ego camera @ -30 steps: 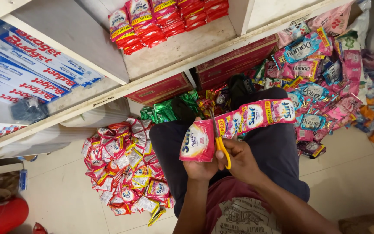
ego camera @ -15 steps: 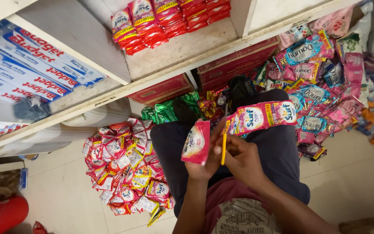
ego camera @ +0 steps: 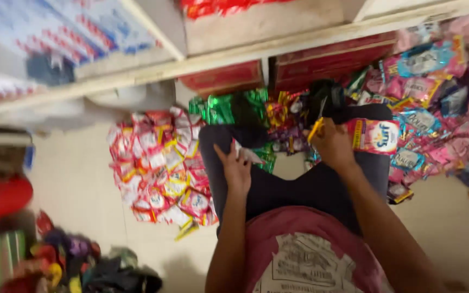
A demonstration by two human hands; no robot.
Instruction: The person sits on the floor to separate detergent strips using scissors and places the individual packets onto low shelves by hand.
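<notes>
I sit on the floor with my knees apart. My left hand (ego camera: 236,169) rests over my left thigh and pinches a single small sachet (ego camera: 247,154), seen from its pale side. My right hand (ego camera: 331,145) is over my right knee and grips yellow-handled scissors (ego camera: 316,128), blades pointing away from me. The same hand also holds a pink strip of sachets (ego camera: 376,135), which trails off to the right. The picture is blurred.
A heap of red and yellow sachets (ego camera: 158,168) lies on the floor at my left. Green packets (ego camera: 226,107) and mixed pink and blue sachets (ego camera: 435,97) lie ahead and to the right. A wooden shelf (ego camera: 278,49) with red cartons (ego camera: 223,76) runs across the top.
The single sachet is now apart from the strip. My left hand has dropped with it to my thigh, and my right hand has carried scissors and strip to the right. The view has shifted.
</notes>
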